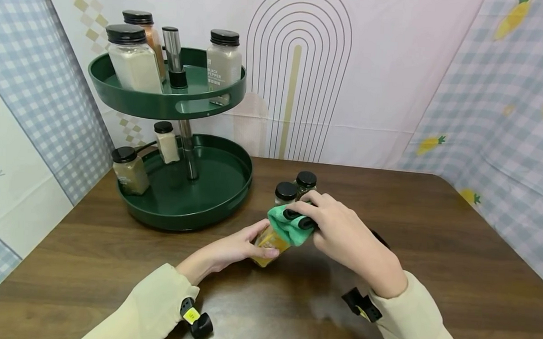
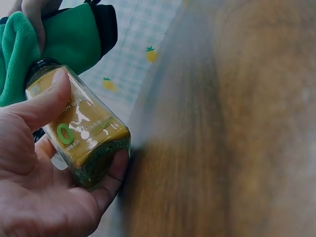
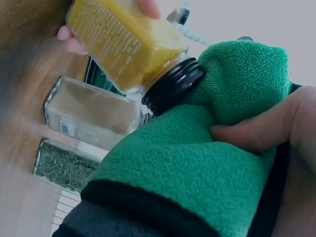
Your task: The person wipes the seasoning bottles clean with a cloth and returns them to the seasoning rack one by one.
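Note:
My left hand (image 1: 230,250) grips a square glass jar of yellow powder (image 2: 81,116), thumb on its label and fingers round its base. The jar is tilted, its black lid (image 3: 173,85) towards my right hand. In my right hand (image 1: 347,237) is a folded green cloth with black edging (image 3: 182,163), pinched between thumb and fingers. The cloth touches the jar's lid in the right wrist view. In the head view the cloth (image 1: 292,227) hides the top of the jar.
Behind the hands stand two black-lidded jars, one of brownish powder (image 3: 94,112), one of green herbs (image 3: 66,165). A green two-tier stand (image 1: 184,221) at the left holds several jars, among them a black pepper jar (image 1: 224,63) on top. A patterned cloth wall (image 1: 382,83) rises behind the table.

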A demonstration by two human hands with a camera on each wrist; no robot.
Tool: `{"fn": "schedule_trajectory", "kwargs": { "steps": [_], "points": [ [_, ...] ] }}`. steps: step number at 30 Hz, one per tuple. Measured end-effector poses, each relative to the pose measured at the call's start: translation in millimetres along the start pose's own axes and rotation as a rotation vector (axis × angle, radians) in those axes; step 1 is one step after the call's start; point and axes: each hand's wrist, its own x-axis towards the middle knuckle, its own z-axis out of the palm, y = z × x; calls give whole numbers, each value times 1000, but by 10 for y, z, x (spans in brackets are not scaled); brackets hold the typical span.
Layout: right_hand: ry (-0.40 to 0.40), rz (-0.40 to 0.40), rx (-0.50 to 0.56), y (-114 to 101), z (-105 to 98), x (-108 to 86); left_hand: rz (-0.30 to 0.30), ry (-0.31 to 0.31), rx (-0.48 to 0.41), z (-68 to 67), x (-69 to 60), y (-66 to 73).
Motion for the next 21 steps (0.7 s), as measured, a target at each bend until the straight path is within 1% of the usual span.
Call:
{"fn": "schedule_trajectory", "kwargs": {
  "steps": [5, 10, 12, 16, 19, 21],
  "points": [
    [-30, 56, -14, 40, 6, 7, -7, -1, 45, 14, 3, 13],
    [-109, 115, -22, 105, 22, 13, 13, -20, 73, 17, -7, 3],
    [-147, 130, -32, 134, 23, 13, 22, -26, 76, 18, -16, 5],
    [-254, 140, -59, 202, 12, -1, 29, -22, 86, 8, -34, 14],
    [-361, 150, -30, 286, -19, -25, 22, -13, 95, -8, -33, 14],
    [-400, 170, -5, 351, -62, -44, 15, -9, 96, -13, -29, 19]
  ]
}}
